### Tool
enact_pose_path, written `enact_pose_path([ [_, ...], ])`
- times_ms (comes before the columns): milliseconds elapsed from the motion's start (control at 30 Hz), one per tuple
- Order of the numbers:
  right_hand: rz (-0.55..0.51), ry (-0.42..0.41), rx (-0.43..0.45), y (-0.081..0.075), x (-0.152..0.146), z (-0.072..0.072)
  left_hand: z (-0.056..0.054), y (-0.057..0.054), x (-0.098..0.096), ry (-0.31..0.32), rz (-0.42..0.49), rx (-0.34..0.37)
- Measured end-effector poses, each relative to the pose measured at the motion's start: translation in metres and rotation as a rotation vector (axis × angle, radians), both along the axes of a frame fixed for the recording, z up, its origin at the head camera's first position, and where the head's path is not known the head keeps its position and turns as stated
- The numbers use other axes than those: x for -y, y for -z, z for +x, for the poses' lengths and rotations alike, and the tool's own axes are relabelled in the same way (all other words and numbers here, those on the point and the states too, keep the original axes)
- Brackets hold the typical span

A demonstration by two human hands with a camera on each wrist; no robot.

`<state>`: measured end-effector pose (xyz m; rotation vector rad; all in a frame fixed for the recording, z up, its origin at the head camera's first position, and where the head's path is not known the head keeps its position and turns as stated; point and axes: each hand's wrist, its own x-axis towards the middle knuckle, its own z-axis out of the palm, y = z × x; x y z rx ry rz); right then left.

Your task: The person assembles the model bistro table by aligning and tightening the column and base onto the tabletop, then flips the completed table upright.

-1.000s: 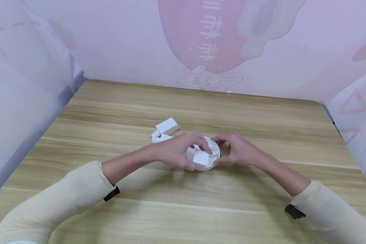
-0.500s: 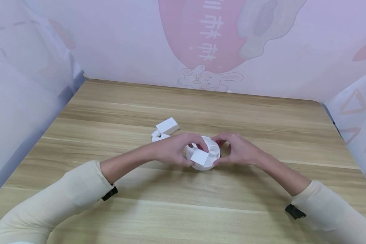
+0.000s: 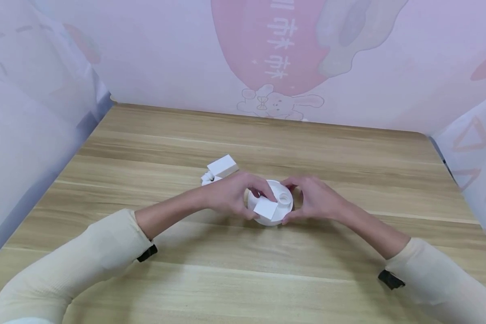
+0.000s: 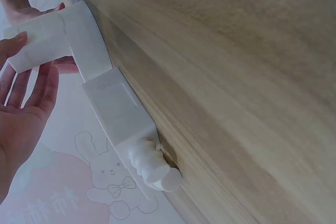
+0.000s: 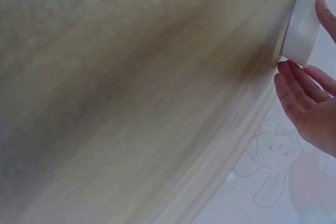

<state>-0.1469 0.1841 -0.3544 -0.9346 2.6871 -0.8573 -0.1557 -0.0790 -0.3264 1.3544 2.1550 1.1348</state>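
A round white base (image 3: 285, 211) with a raised ring on top lies on the wooden table in the head view. Over its left part stands a white rectangular block (image 3: 266, 208), which my left hand (image 3: 231, 196) grips between thumb and fingers. My right hand (image 3: 319, 198) holds the base's right side, thumb at the near edge and fingers at the far edge. From the left wrist, the block (image 4: 39, 40) juts out from the flat base (image 4: 90, 43). The right wrist view has the base's side wall (image 5: 300, 27) between thumb and fingers. The block's lower end is hidden from above.
Behind my left forearm lie two white boxy pieces, one the farther block (image 3: 222, 166), beside a ribbed, screw-like part (image 3: 206, 177). In the left wrist view a boxy piece (image 4: 118, 106) sits close to the base. A printed wall (image 3: 178, 58) borders the table's back.
The block has turned slightly and shifted a little left on the base, with my left hand around it. My right hand stays on the base's edge. The other white pieces have not moved.
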Motion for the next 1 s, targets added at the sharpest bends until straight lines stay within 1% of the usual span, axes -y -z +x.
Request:
enact_pose_path([
  [167,-0.008,-0.032,0.012,-0.002,0.000,-0.004,-0.006,0.002,-0.002,0.037,0.012,0.039],
  [300,0.002,-0.036,0.021,-0.002,0.000,-0.006,-0.010,0.003,-0.004,0.056,0.014,0.053],
  [500,-0.001,-0.038,0.022,-0.003,0.000,-0.006,-0.013,0.003,-0.005,0.065,-0.005,0.031],
  [833,0.010,-0.027,0.039,-0.005,0.000,-0.007,-0.016,0.003,-0.005,0.098,-0.014,0.027],
  [1000,0.020,-0.030,0.040,-0.005,0.001,-0.008,-0.016,0.002,-0.005,0.094,-0.036,0.029],
])
